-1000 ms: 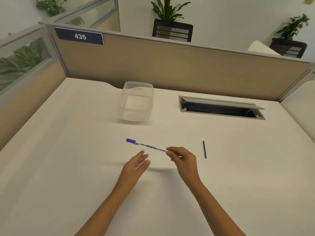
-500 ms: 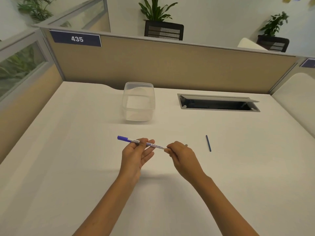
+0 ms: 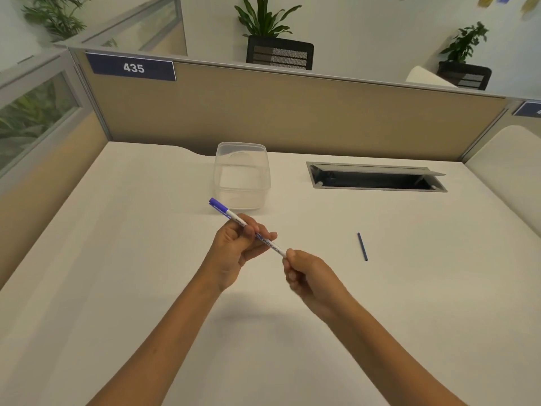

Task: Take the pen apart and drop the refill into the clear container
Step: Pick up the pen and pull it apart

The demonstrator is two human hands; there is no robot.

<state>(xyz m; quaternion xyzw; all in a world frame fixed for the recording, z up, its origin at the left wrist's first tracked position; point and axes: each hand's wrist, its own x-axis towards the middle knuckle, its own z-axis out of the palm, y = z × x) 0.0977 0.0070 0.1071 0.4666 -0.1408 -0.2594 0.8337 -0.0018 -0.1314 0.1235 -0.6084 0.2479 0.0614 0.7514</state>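
A white pen [image 3: 269, 243] with a blue cap at its far left end is held above the desk, tilted up to the left. My left hand [image 3: 237, 253] grips the barrel at its middle. My right hand [image 3: 307, 276] pinches the near right end between fingertips, hiding that tip. The clear container [image 3: 242, 174] stands open on the desk just behind the pen's cap, and I see nothing inside it. A thin dark blue stick [image 3: 362, 247] lies flat on the desk to the right of my right hand.
The white desk [image 3: 117, 259] is bounded by a tan partition [image 3: 292, 112] at the back and left. An open cable slot [image 3: 376, 178] with a raised grey flap sits in the desk at the back right.
My left hand rose from the desk and closed around the pen's barrel. The pen has lifted and tilted, its cap now nearer the container. My right hand keeps its pinch on the near end.
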